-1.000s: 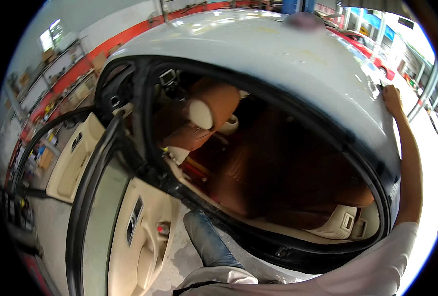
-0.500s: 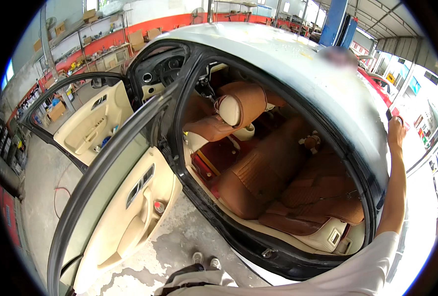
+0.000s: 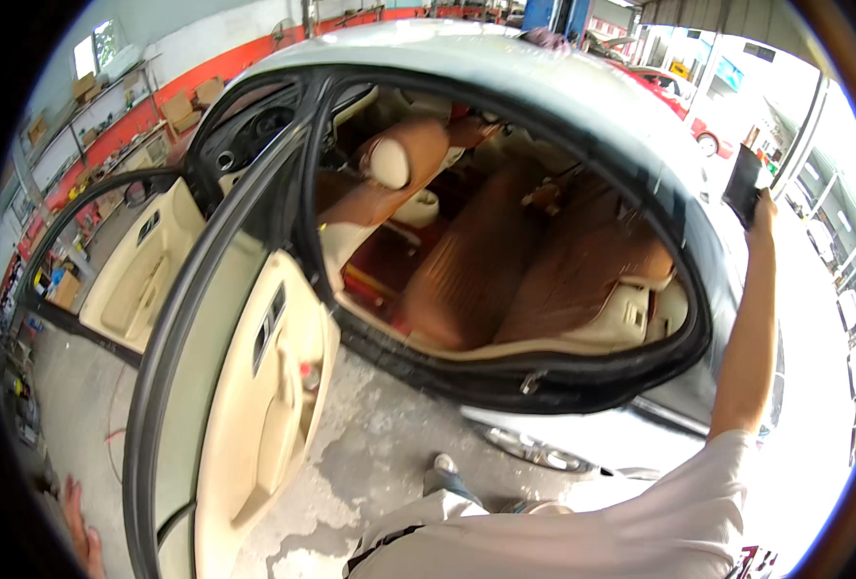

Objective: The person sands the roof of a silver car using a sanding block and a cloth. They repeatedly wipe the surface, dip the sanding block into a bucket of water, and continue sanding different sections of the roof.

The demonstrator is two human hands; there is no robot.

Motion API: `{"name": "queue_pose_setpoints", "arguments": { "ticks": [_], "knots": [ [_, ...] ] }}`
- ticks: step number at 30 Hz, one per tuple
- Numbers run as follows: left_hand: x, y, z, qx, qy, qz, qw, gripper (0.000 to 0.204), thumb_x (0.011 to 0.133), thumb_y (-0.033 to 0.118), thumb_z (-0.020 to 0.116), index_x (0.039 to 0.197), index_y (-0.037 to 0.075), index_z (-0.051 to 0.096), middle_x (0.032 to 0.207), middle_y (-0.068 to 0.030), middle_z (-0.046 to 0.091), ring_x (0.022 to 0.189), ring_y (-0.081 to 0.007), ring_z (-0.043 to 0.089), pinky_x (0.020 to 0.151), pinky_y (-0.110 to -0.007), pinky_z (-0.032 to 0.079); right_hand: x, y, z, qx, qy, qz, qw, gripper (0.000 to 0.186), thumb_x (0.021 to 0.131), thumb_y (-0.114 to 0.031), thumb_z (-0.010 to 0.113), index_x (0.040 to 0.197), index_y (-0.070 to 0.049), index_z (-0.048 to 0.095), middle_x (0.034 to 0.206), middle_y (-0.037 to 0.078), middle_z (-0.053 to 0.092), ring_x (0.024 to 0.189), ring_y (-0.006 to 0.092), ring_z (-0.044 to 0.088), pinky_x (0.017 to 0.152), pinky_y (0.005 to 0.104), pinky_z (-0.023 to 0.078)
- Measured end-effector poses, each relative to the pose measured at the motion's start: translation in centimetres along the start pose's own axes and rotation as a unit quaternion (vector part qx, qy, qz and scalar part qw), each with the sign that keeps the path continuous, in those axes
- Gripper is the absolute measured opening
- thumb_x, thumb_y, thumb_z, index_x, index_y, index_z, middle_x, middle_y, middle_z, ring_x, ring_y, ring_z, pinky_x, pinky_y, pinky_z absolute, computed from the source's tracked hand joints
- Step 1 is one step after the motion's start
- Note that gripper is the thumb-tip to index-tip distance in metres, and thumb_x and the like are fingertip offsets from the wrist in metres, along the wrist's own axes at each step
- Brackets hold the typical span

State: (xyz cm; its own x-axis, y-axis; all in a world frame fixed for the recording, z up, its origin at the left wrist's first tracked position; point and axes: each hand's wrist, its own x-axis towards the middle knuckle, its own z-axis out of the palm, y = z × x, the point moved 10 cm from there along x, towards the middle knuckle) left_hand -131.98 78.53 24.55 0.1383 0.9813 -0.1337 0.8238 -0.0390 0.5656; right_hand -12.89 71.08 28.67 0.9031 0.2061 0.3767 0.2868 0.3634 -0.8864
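At the far right, my right hand (image 3: 764,209) is closed on the end of a flat black rectangular thing (image 3: 744,181), whose exact kind I cannot make out. It is held up beside the rear of the pale silver car (image 3: 630,101). My left hand (image 3: 81,529) shows at the lower left rim, fingers apart and nothing in them, beyond the open rear door (image 3: 244,425). Through the rear doorway show the brown and cream back seat (image 3: 466,270) and the front seat headrest (image 3: 389,162).
The front door (image 3: 148,261) also stands open. A crumpled dark cloth (image 3: 546,39) lies on the roof. Shelves with cardboard boxes (image 3: 181,112) line the left wall; a blue post (image 3: 565,19) and a red car (image 3: 674,92) stand behind. Wet patches mark the concrete floor (image 3: 380,434).
My right hand has come away from the car's rear surface, raising the black thing into fuller view. My left hand has entered at the lower left. The view has shifted toward the rear.
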Motion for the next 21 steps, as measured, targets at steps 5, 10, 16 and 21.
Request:
{"name": "queue_pose_setpoints", "arguments": {
  "ticks": [5,10,16,21],
  "knots": [
    [-5.2,-8.5,3.0,-0.119,-0.087,-0.005,0.989,0.092,0.096,0.064,0.051,0.161,0.003,0.026,0.168,-0.0137,0.023,0.156,-0.0287,0.015,0.123,-0.050,0.012,-10.3,4.3,-12.2,0.012,-0.007,0.087,0.996,0.046,0.107,-0.037,0.049,0.126,0.003,0.062,0.122,0.014,0.067,0.109,0.0260,0.064,0.100,0.0367,0.049],
    [-10.4,-16.8,7.3,-0.237,-0.186,-0.006,0.954,0.085,0.100,0.056,0.050,0.162,0.002,0.024,0.169,-0.0125,0.022,0.157,-0.0266,0.014,0.124,-0.047,0.012,-12.7,4.3,-25.3,-0.083,-0.014,0.123,0.989,0.059,0.106,-0.047,0.045,0.135,0.002,0.059,0.135,0.014,0.063,0.120,0.0252,0.060,0.110,0.0369,0.042],
    [-15.8,-20.0,11.8,-0.365,-0.225,-0.195,0.882,0.084,0.104,0.061,0.039,0.164,0.006,0.016,0.170,-0.0136,0.017,0.157,-0.0264,0.014,0.126,-0.041,0.013,-25.5,3.8,-41.3,-0.165,0.087,0.167,0.968,0.057,0.106,-0.047,0.045,0.133,0.002,0.060,0.132,0.014,0.064,0.117,0.0257,0.062,0.106,0.0373,0.045],
    [-18.2,-20.1,10.7,-0.467,-0.144,-0.019,0.872,0.095,0.099,0.071,0.040,0.165,0.009,0.009,0.172,-0.0122,0.007,0.159,-0.0252,0.007,0.128,-0.041,0.006,-35.0,3.4,-48.4,-0.196,0.135,0.195,0.952,0.056,0.106,-0.046,0.046,0.131,0.003,0.060,0.129,0.015,0.065,0.114,0.0262,0.063,0.103,0.0376,0.047]
  ]
}}
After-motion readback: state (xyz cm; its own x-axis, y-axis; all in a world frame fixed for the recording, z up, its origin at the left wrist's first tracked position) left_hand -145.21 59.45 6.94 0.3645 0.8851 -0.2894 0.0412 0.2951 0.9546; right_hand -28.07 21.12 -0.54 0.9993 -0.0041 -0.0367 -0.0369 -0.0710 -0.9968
